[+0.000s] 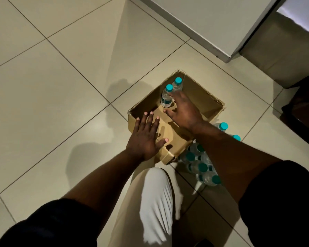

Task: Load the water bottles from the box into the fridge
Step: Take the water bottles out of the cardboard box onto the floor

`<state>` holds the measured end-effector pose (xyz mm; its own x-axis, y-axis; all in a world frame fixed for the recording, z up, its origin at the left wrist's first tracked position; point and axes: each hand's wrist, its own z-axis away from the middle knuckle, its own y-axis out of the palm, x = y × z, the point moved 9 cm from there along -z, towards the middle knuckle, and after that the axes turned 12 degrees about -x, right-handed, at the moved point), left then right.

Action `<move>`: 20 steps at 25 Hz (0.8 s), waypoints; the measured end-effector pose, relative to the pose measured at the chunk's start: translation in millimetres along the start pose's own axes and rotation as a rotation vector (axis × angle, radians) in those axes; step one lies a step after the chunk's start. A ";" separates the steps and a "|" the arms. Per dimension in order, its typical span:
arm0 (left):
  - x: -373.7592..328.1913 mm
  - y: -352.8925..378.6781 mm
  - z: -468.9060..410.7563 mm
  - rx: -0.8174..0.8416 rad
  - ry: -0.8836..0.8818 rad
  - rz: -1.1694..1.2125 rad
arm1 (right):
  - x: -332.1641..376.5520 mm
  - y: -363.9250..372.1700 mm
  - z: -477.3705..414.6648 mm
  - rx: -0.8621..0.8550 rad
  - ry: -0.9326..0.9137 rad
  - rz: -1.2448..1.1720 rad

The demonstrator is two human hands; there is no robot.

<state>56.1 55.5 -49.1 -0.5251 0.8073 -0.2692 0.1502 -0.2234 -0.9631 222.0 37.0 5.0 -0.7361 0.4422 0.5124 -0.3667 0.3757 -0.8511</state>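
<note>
Cardboard box point(200, 97) is parked on the tiled floor point(52, 86), with two teal-capped water bottles point(177, 84) left upright in its far corner. Flat on the near wall, the left hand point(144, 138) is laid with fingers straight, nothing gripped. Inside, the right hand point(183, 111) is stretched out with fingers spread loose, right by the nearer bottle point(166, 98); contact can't be made out. More bottles point(202, 168) are bunched on the floor just beside the box.

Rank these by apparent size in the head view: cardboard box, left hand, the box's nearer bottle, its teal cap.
1. cardboard box
2. left hand (likely closer to the camera, which enlarges it)
3. nearer bottle
4. teal cap
</note>
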 end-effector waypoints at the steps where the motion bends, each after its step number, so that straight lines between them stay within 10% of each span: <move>1: 0.6 -0.1 0.4 -0.010 -0.006 0.007 | 0.3 5.7 -6.8 0.003 0.007 0.008; 20: -3.0 2.3 0.2 0.053 -0.024 0.016 | -23.1 5.4 4.4 0.040 0.228 -0.261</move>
<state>57.9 52.5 -50.5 -0.5426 0.7903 -0.2845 0.1147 -0.2658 -0.9572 234.5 25.2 -11.9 -0.4704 0.5076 0.7219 -0.5511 0.4700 -0.6895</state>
